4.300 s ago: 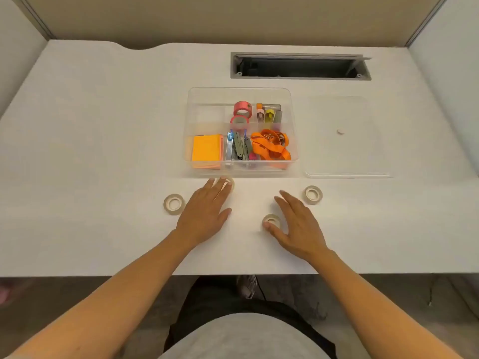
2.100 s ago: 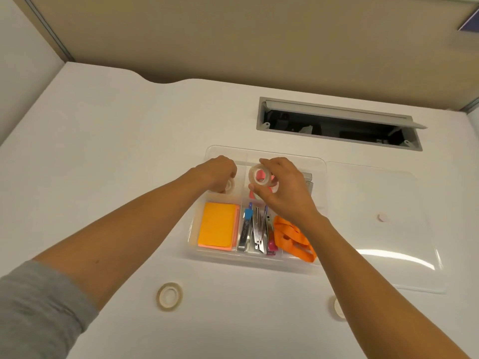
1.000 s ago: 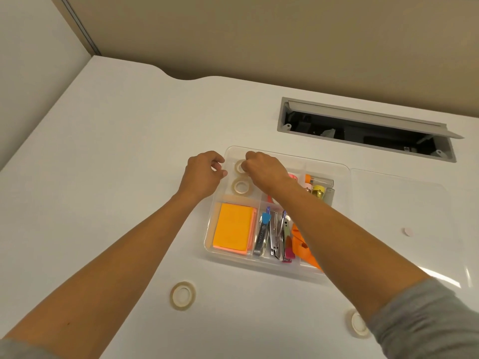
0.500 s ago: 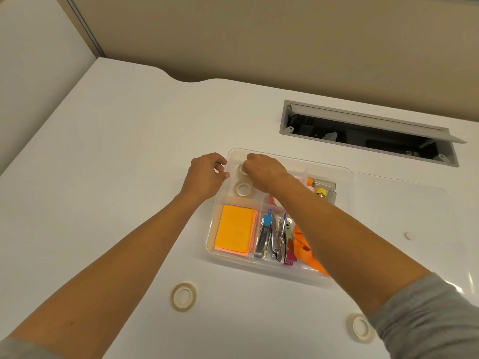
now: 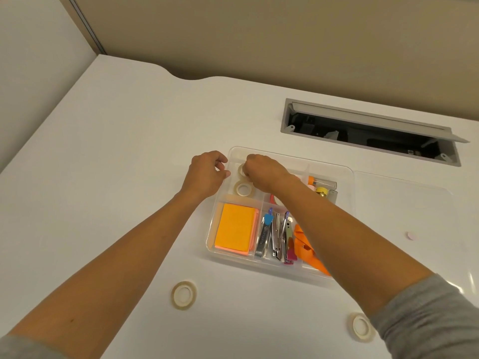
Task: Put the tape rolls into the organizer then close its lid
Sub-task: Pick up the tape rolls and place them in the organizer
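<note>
A clear plastic organizer point(image 5: 282, 266) sits on the white desk. One whitish tape roll point(image 5: 243, 189) lies flat in its back-left compartment. A second tape roll point(image 5: 241, 169) lies just behind it, with my right hand point(image 5: 263, 174) curled over it and the fingertips on it. My left hand point(image 5: 207, 174) is curled at the organizer's left wall, holding nothing that I can see. Two more tape rolls lie on the desk in front of the organizer, one at the left point(image 5: 184, 295) and one at the right point(image 5: 360, 327). The clear lid point(image 5: 404, 203) lies flat to the right.
Orange sticky notes point(image 5: 236, 231), staplers and clips point(image 5: 276, 237), an orange strap point(image 5: 305, 251) and small items fill the other compartments. A grey open cable slot point(image 5: 368, 132) is set in the desk behind. Partition walls stand at the back and left.
Both hands carried a roll each from the desk's front into the back-left compartment. The left hand let its roll go. Over the last second the hands have barely moved.
</note>
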A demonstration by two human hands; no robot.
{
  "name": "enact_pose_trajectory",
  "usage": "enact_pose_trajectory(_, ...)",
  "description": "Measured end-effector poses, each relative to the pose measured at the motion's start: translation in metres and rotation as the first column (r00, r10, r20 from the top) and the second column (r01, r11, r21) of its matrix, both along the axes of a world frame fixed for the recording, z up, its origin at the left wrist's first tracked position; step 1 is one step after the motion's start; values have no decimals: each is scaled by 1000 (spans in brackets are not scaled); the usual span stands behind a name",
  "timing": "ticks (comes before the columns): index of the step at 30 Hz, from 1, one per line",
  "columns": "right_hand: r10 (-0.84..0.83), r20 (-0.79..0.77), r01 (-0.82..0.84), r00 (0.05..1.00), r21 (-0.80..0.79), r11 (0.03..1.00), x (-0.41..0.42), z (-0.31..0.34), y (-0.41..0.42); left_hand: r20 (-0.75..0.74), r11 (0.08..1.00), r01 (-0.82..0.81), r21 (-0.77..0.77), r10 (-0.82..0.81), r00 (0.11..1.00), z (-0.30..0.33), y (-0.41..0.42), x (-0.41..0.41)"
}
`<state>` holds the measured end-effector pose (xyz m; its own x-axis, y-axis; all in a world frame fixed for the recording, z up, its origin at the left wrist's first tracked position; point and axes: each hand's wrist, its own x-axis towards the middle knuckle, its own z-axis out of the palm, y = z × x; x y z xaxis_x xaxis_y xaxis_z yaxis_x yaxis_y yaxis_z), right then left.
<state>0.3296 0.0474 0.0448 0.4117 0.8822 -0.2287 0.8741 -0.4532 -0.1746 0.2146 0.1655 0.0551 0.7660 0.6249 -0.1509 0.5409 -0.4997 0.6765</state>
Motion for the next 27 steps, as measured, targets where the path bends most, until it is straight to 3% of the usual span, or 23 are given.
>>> enact_pose_trajectory(6,-26,-18,27,1000,35,999,0,2,-2,9,1000,-6,18,5,1000,-3,0,-1)
enact_pose_trajectory(12,-132,-37,137,991,270,953,-10,15,-20,65,999,-31,32,29,997,1,0,-8)
enact_pose_trajectory(21,-381,-177,411,908,562,718,-56,42,-125,178,996,-90,15,86,980,2,-20,-79)
enact_pose_trajectory(27,-557,-275,591,784,605,533,-98,43,-210,192,991,-133,8,129,973,-14,-46,-152)
